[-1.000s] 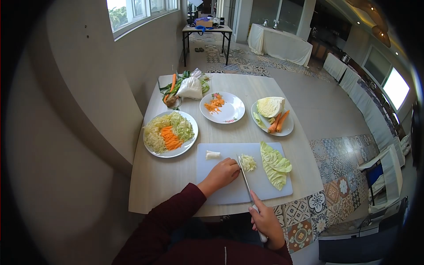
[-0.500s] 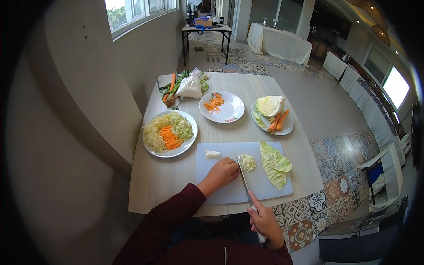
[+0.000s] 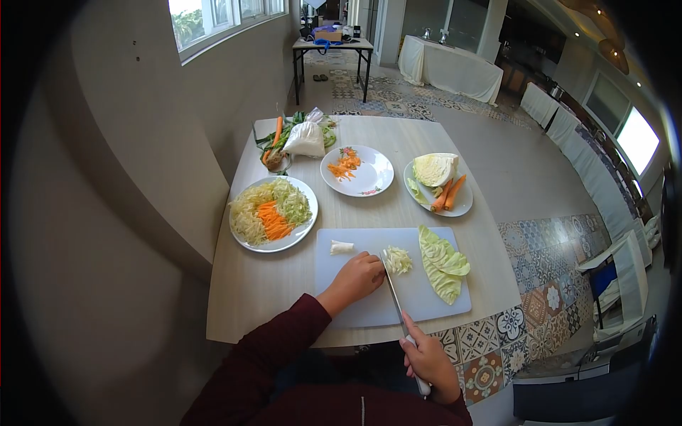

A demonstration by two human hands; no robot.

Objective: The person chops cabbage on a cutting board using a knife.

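My right hand (image 3: 428, 361) is wrapped round the white handle of a kitchen knife (image 3: 395, 298), its blade pointing away from me over a white cutting board (image 3: 362, 302). Against the blade's left side, my left hand (image 3: 359, 275) has its fingers curled down on cabbage, which they mostly hide. Shredded cabbage (image 3: 399, 261) lies in a small pile just right of the blade. Farther right on the board rests a large cabbage leaf (image 3: 443, 266). A short white piece (image 3: 342, 247), perhaps a cabbage stem, sits near the board's upper left.
Beyond the board, a plate (image 3: 308, 228) bears shredded cabbage and carrot, a floral plate (image 3: 373, 170) has orange scraps, and a third plate (image 3: 463, 207) holds cut cabbage (image 3: 435, 170) and carrots (image 3: 442, 197). A bag of white contents (image 3: 305, 140) stands by vegetables. A wall (image 3: 170, 163) runs along the left.
The knife has slid very slightly toward me, with my right hand still round its handle. My left hand and the food on the board look almost unmoved.
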